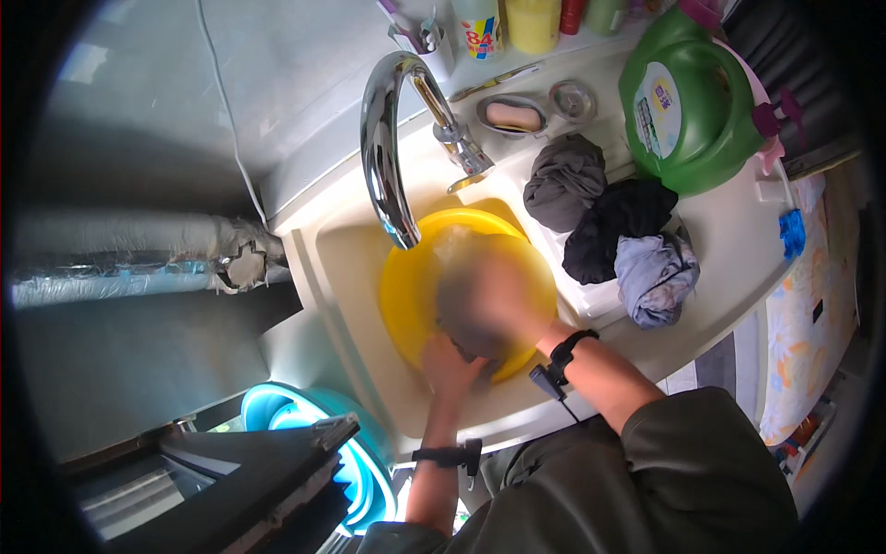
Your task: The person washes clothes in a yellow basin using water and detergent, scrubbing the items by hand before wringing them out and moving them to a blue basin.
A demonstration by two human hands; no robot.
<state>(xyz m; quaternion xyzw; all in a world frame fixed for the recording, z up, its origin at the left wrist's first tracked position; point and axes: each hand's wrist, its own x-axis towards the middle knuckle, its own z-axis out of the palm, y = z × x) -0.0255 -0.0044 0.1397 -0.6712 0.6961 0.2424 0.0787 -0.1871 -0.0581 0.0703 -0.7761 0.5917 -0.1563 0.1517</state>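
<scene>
A yellow plastic basin (401, 305) stands in the white sink (346, 277). Inside it is a dark grey-brown cloth (460, 294), smeared by motion. My left hand (448, 363) grips the cloth near the basin's front rim. Over the cloth's right side is my right hand (509, 294), strongly blurred and closed on the fabric; its fingers are not distinct. Some foam or water (453, 239) shows at the back of the basin. The chrome faucet (387, 152) arches over the basin's back left rim.
On the right ledge lie bunched grey (566, 181), black (616, 225) and light blue-grey cloths (657, 277). A green detergent jug (692, 104) stands behind them. A soap dish (512, 116) sits near the faucet. Turquoise basins (374, 443) and a dark folded frame (277, 478) are at lower left.
</scene>
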